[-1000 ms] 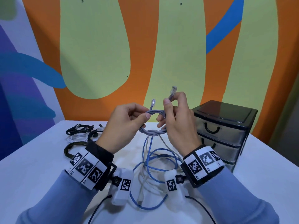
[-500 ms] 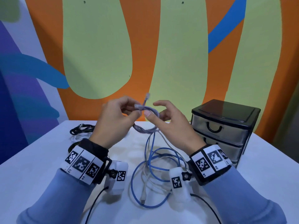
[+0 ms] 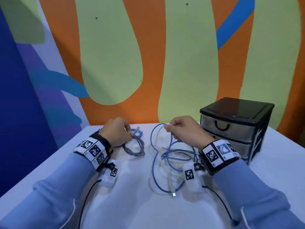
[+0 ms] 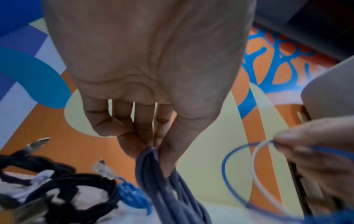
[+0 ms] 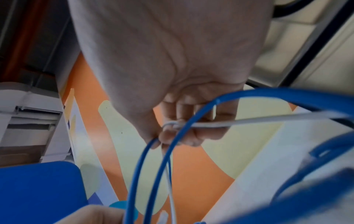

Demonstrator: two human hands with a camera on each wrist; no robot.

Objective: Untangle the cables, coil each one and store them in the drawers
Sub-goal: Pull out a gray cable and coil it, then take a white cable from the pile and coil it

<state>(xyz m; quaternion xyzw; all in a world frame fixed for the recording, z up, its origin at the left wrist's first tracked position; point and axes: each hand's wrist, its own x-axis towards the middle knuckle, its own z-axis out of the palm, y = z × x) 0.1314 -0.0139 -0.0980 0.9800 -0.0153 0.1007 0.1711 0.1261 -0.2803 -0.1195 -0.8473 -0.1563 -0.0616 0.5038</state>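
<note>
Two drawers (image 3: 228, 128) shut — contents unclear.

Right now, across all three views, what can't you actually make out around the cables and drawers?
- Drawer unit: drawers shut, fronts only translucent; contents unreadable in head view.
- Black cables: left hand and its wrist hide them in head view; blurred in left wrist view.
- Blue cable and white cable: where they cross under the right hand is covered; right wrist view is blurred.
- Grey coil: how it is secured, hidden by fingers.
</note>
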